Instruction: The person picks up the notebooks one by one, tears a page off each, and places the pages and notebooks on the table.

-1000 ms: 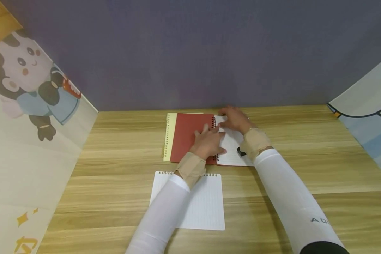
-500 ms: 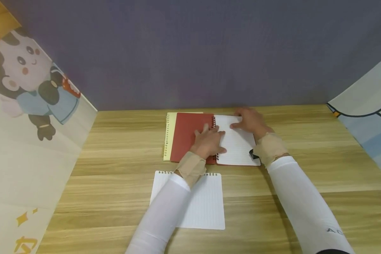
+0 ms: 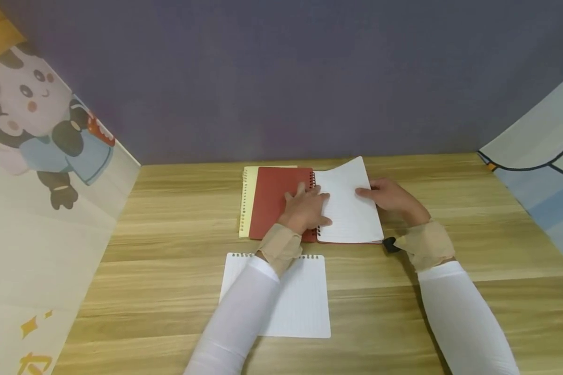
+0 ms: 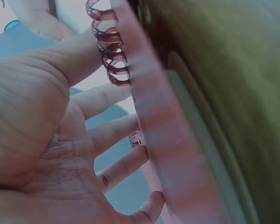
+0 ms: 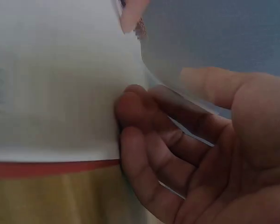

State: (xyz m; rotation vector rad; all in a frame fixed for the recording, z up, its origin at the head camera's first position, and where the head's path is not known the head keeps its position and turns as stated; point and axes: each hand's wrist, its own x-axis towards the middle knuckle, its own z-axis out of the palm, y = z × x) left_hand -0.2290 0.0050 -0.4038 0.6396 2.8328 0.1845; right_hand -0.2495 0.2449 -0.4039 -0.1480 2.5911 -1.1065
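Note:
A spiral notebook lies open at the back of the table, its red cover (image 3: 279, 190) on the left and a white lined page (image 3: 344, 211) on the right. With fingers spread, my left hand (image 3: 304, 212) presses across the wire binding (image 4: 111, 51). My right hand (image 3: 393, 198) pinches a page at its right edge, thumb on top and fingers curled beneath. That page's far right corner stands raised. In the right wrist view, the right hand's curled fingers (image 5: 149, 140) sit at the page edge, over the red back cover (image 5: 51, 168).
Under the red cover, a pale yellow punched sheet or pad (image 3: 246, 203) sticks out on the left. A loose white lined sheet (image 3: 305, 307) lies in front, partly beneath the left forearm. A dark grey panel (image 3: 309, 78) rises behind the wooden table (image 3: 169, 250).
My right hand has moved from near the binding along the page's far edge to its right edge, and the page's far corner has lifted. The left hand has stayed in place.

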